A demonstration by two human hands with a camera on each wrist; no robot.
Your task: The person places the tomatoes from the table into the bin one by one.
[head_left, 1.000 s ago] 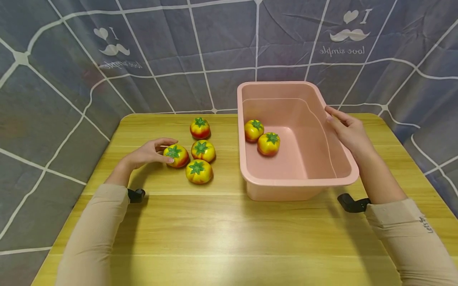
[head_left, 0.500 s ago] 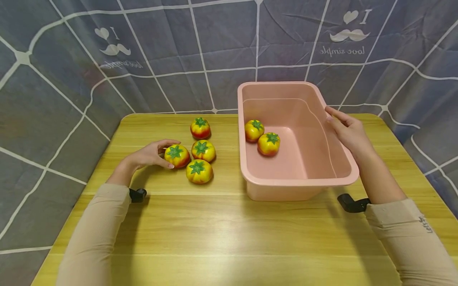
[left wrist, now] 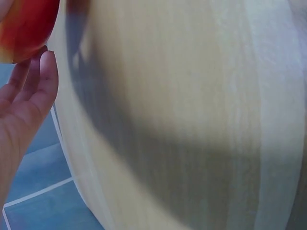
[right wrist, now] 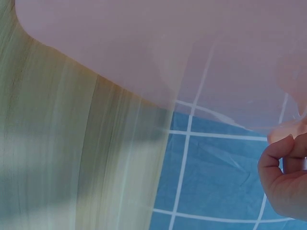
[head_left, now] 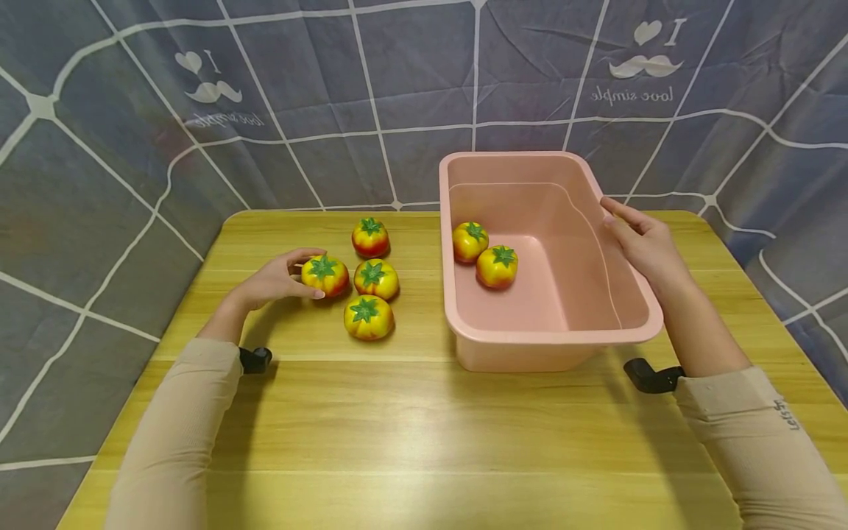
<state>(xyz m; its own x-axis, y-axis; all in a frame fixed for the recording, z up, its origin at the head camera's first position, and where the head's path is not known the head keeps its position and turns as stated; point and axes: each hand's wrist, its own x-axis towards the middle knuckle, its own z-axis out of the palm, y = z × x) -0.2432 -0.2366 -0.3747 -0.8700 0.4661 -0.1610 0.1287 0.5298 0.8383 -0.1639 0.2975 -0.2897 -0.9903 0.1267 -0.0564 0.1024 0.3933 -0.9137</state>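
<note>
My left hand (head_left: pixel 274 281) grips a yellow-and-red tomato (head_left: pixel 324 275) with a green star-shaped top, thumb at its front and fingers behind. In the left wrist view, part of this tomato (left wrist: pixel 29 28) shows red between the fingers, raised off the table. Just right of it sit three similar tomatoes: a back one (head_left: pixel 370 238), a middle one (head_left: pixel 376 279) and a front one (head_left: pixel 369 318). My right hand (head_left: pixel 652 250) pinches the right rim of a pink plastic basin (head_left: pixel 556 338). Inside the basin, two tomatoes (head_left: pixel 497 267) lie near its left wall.
Light wooden boards form the table (head_left: pixel 371 427). A grey curtain (head_left: pixel 424 81) with white grid lines hangs behind it and at both sides. Each wrist wears a black camera mount, the right mount (head_left: pixel 652 377) standing near the basin's front right corner.
My left hand's thumb has closed onto the front of the tomato, and the tomato has risen slightly from the table. The right hand and the basin stay in place.
</note>
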